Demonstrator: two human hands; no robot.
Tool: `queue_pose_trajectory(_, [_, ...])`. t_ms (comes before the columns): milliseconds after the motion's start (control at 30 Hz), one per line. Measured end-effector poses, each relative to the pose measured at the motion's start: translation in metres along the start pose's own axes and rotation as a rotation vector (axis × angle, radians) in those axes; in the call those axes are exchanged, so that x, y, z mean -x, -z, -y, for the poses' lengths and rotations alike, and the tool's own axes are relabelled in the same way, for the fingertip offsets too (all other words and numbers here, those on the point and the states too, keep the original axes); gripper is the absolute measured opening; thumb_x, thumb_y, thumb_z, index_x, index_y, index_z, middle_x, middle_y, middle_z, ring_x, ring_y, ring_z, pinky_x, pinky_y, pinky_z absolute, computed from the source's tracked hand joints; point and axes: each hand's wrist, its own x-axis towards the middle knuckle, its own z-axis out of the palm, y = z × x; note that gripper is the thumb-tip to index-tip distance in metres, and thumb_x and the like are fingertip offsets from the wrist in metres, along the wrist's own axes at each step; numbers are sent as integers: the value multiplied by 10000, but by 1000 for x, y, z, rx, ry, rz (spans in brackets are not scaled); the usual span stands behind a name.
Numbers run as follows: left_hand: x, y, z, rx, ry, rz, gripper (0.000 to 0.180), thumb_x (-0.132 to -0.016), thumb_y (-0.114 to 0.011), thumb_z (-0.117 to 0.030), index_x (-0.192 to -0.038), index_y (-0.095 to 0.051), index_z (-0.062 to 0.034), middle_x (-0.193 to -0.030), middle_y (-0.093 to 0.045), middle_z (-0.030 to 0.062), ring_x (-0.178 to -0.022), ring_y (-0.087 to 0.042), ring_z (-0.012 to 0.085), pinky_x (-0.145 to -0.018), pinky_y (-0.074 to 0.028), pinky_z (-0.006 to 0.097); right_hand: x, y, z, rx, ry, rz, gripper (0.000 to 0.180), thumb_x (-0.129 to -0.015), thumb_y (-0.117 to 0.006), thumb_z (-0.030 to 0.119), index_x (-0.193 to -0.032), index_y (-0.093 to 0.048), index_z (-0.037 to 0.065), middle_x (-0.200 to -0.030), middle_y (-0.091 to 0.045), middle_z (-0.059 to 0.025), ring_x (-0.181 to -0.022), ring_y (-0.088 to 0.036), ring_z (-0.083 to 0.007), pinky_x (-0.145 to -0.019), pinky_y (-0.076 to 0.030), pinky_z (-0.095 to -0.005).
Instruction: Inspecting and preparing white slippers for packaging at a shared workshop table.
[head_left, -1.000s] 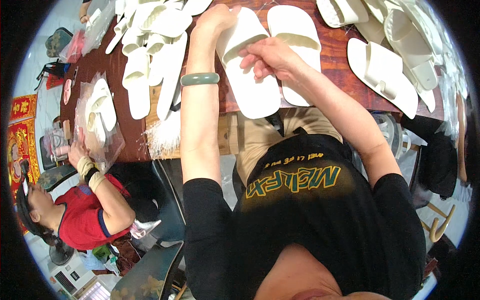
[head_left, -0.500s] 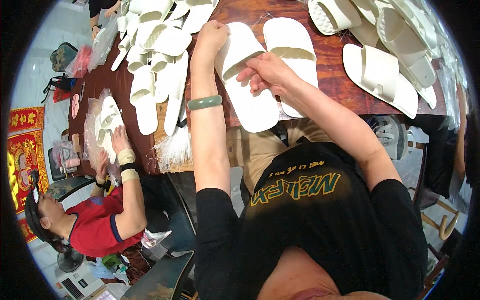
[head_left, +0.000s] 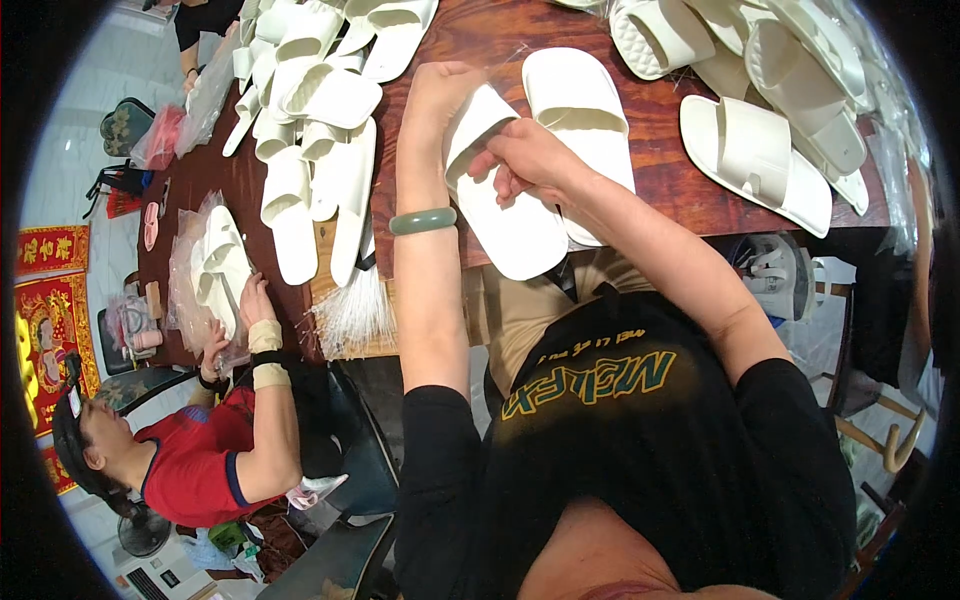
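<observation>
Near the table's front edge I hold a white slide slipper (head_left: pixel 515 232), its heel towards me and its toe tilted up. My left hand (head_left: pixel 436 105), with a green bangle on the wrist, is closed round the toe end at the far left. At the strap's edge my right hand (head_left: pixel 532 158) is closed, its thumb and curled fingers against the slipper; whether a small piece is between them is hidden. A second white slide slipper (head_left: pixel 577 90) lies flat beside it on the right, partly behind my right forearm.
White slippers are heaped on the left (head_left: pixel 335 92) and on the right (head_left: pixel 800 75) of the wooden table (head_left: pixel 470 28). A bundle of thin white plastic strands (head_left: pixel 350 318) hangs over the front edge. At left a co-worker in red (head_left: pixel 200 465) handles white slippers (head_left: pixel 222 265) on clear plastic.
The held slipper has shifted slightly towards me and its toe has tipped up. My left hand has turned over its toe, and my right hand has come closer against the strap.
</observation>
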Motion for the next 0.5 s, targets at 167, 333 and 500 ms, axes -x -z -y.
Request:
queue_pose_trajectory(167, [-7,-3,14,-85,-52,-239,258,-792,-604,-191,-784,-630,66,-654,-600,70,-604,-524,125,-572,-420,273,26,4,0,5,146,64,278,-910,-395,121,-872,-585,-77,-763,-616,-92,-524,-557,-136,-483,-469,-247])
queue_pose_trajectory(333, [-10,0,23,-109,-126,-282,227,-790,-597,-184,-799,-640,39,-664,-605,66,-608,-524,118,-589,-419,268,95,29,-2,428,319,34,205,-899,-466,127,-912,-608,-21,-769,-588,-53,-611,-562,-157,-573,-454,-245])
queue_pose_trajectory(500, [-4,-3,17,-131,-163,-269,162,-827,-589,-119,-860,-647,29,-726,-613,16,-622,-522,63,-567,-409,205,142,37,-6,1202,851,-453,167,-783,-602,80,-948,-614,60,-860,-528,-94,-684,-577,-272,-573,-478,-326])
